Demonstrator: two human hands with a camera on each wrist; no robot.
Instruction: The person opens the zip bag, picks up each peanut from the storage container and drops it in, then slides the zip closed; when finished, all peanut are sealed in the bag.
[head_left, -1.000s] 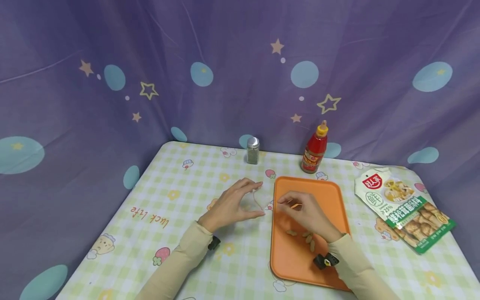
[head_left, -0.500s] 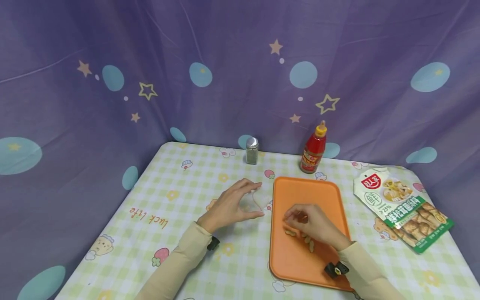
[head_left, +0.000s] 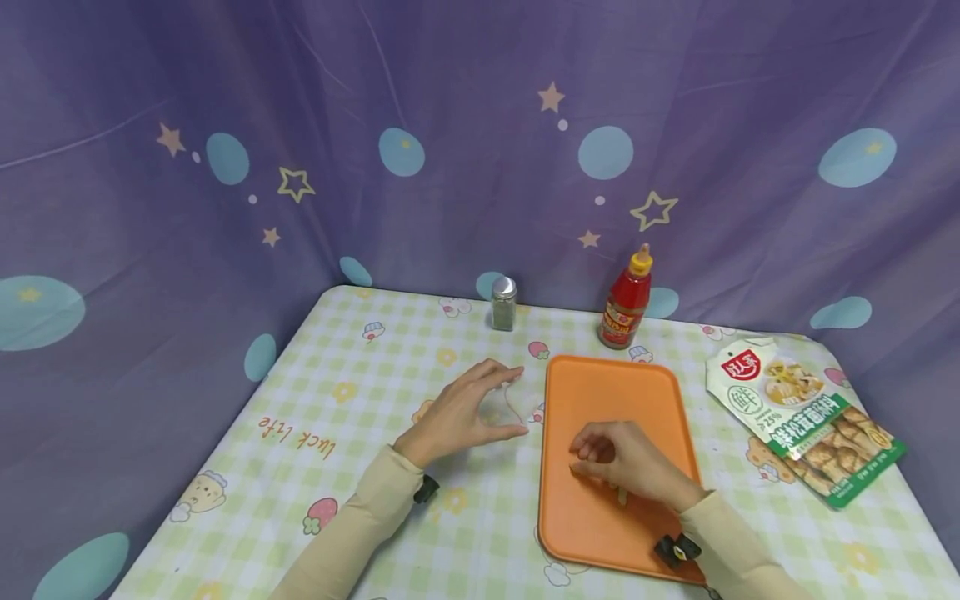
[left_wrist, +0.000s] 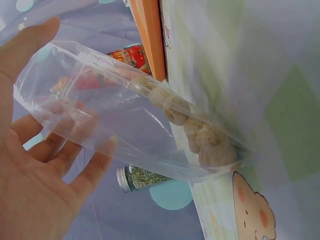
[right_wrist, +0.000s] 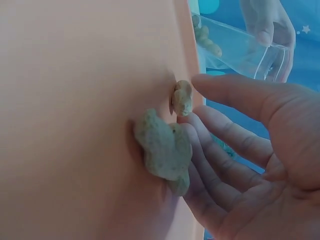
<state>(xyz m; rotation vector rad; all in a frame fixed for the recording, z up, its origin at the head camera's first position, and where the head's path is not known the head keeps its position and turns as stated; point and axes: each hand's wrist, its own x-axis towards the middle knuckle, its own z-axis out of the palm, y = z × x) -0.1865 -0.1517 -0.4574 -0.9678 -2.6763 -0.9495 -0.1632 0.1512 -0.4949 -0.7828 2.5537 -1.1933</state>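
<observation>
In the left wrist view, my left hand (left_wrist: 40, 185) holds a clear plastic bag (left_wrist: 130, 125) by its mouth, thumb and fingers spread apart so the mouth stays wide. Several peanuts (left_wrist: 210, 142) lie in the bag's bottom, close to the tablecloth. My right hand (head_left: 637, 462) is low over the orange tray (head_left: 607, 383). As the right wrist view shows, its thumb and fingertips are right at a single peanut (right_wrist: 182, 97), not closed round it. More peanuts (right_wrist: 162, 145) lie bunched on the tray beside the fingers; in the head view the hand mostly hides them.
A red sauce bottle (head_left: 626, 308) with a yellow cap stands behind the tray, and a small spice shaker (head_left: 504, 304) stands to its left. Right of the tray lies a green and white food pouch (head_left: 806, 417). A purple curtain (head_left: 465, 125) rises behind the table.
My right hand has moved from the tray's left rim, near the bag, back over the tray and down to the peanuts. My left hand has kept the bag in place.
</observation>
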